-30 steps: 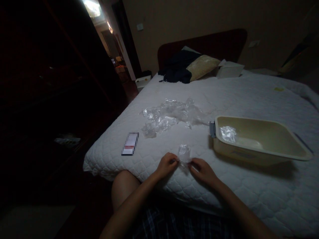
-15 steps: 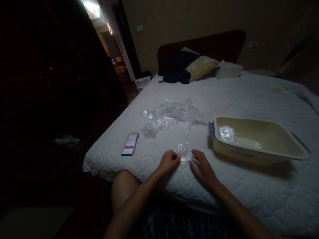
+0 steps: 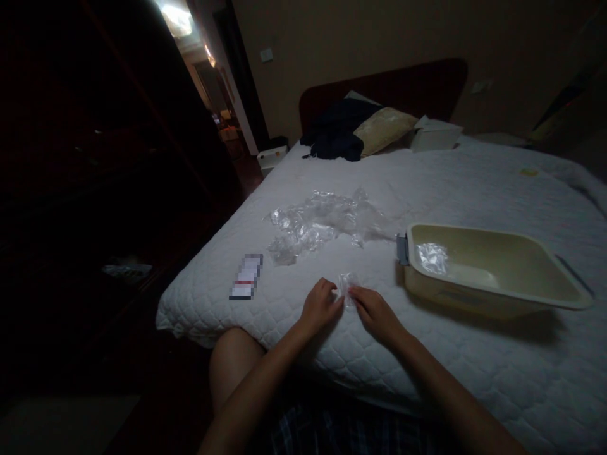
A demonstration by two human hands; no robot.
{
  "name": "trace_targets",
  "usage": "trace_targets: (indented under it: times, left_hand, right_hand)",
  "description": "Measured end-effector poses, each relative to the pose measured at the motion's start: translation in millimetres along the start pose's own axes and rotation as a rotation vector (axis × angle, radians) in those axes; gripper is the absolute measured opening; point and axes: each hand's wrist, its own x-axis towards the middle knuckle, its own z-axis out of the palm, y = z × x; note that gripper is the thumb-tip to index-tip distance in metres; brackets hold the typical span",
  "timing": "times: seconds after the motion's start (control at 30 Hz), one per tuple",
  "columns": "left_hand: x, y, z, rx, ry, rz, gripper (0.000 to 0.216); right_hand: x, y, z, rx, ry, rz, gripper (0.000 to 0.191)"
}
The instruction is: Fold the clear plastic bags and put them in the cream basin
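Note:
A small piece of clear plastic film [image 3: 346, 285] lies pinched between my two hands on the white quilted bed [image 3: 474, 366] near its front edge. My left hand [image 3: 320, 308] is closed on the film's left side. My right hand [image 3: 375, 315] grips its right side with pressed fingers. A loose heap of crumpled clear plastic [image 3: 318, 222] lies further back on the bed. To the right stands a cream plastic basin [image 3: 493, 272] with one crumpled plastic piece [image 3: 431, 257] inside its left end.
A small flat packet [image 3: 246, 276] lies left of my hands near the bed's edge. Dark clothes [image 3: 337, 136], a beige pillow [image 3: 383, 128] and a white box [image 3: 436, 135] sit by the headboard. Dark floor and a doorway are at the left.
My hands have moved closer together and slightly forward. The plastic film has been gathered from a spread piece into a smaller bunch between my fingers.

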Motion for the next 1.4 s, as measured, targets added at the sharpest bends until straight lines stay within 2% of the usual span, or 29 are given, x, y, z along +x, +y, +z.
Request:
trace_targets:
  times: [0.1,0.17,0.27,0.43,0.57,0.7,0.87,0.93,1.03,1.13,1.27,1.4]
  left_hand:
    - [-12,-9,1,0.102,0.025,0.357,0.023]
    - [-15,-16,5,0.169,0.038,0.495,0.026]
    - [-12,-22,11,0.19,0.05,0.554,0.03]
    - [-2,-25,16,0.118,-0.011,0.531,0.033]
    - [-1,-26,16,0.039,-0.046,0.47,0.03]
    - [-4,-23,16,-0.05,0.003,0.371,0.027]
    - [0,-9,15,-0.3,0.107,0.144,0.022]
    - [5,-3,13,-0.455,0.136,0.042,0.017]
    - [12,3,11,-0.72,0.076,-0.176,0.01]
    - [16,9,10,-0.91,-0.022,-0.367,0.008]
    - [14,20,4,-0.985,-0.116,-0.407,0.009]
    - [12,31,-5,-1.018,-0.191,-0.409,0.011]
  right_hand:
    - [-1,1,2,0.023,-0.007,0.005,0.032]
    - [-1,1,3,0.03,-0.001,0.003,0.033]
    - [-1,1,3,0.049,0.01,-0.004,0.034]
    - [-2,0,1,0.101,0.018,0.023,0.034]
    - [-3,-1,1,0.196,0.039,0.11,0.032]
    - [-3,-3,-2,0.384,0.113,0.23,0.028]
    - [-2,-4,-10,0.495,0.311,0.408,0.028]
    - [-3,-2,-12,0.51,0.349,0.459,0.029]
    - [-4,-2,-14,0.526,0.386,0.47,0.03]
    - [-4,-6,-18,0.457,0.456,0.409,0.032]
    - [-1,-19,-30,0.308,0.499,0.279,0.031]
    - [2,-32,-44,0.343,0.377,0.325,0.027]
